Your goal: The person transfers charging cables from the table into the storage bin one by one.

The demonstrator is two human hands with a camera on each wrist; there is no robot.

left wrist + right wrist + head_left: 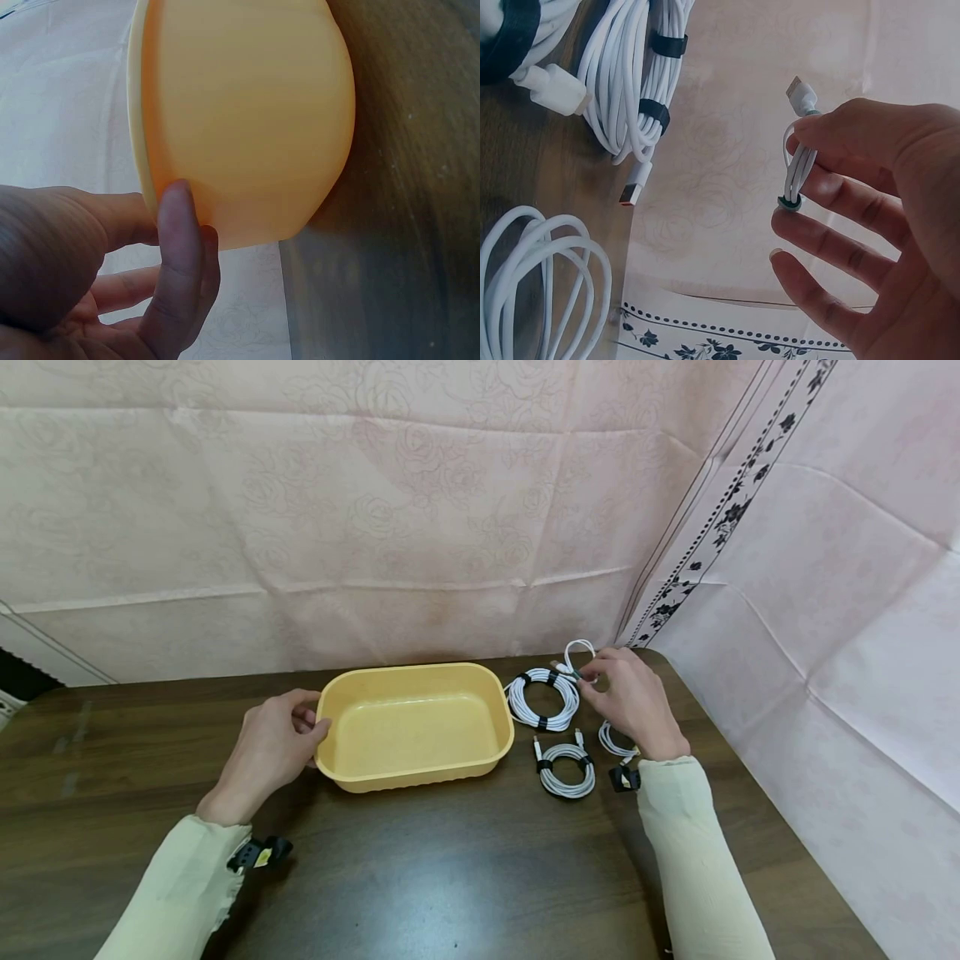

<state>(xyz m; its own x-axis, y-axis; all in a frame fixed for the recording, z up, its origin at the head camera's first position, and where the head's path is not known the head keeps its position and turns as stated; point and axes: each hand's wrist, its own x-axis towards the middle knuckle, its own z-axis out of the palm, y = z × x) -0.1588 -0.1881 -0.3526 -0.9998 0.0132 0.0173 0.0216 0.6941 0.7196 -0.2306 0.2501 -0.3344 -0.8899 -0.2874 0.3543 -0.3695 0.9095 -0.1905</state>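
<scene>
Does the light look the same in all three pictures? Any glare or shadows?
Not quite: in the head view, pale glare lies on the brown table in front of the yellow tub, with a dark shadow beside the right sleeve; in the left wrist view, the tub looks more orange; in the right wrist view, colours look muted.

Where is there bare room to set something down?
The dark brown wooden table looks bare in front of the yellow rectangular plastic basin, between the cream sleeves, and left of the left hand. Right of the basin is crowded: white coiled cables and the right hand pinching one.
</scene>
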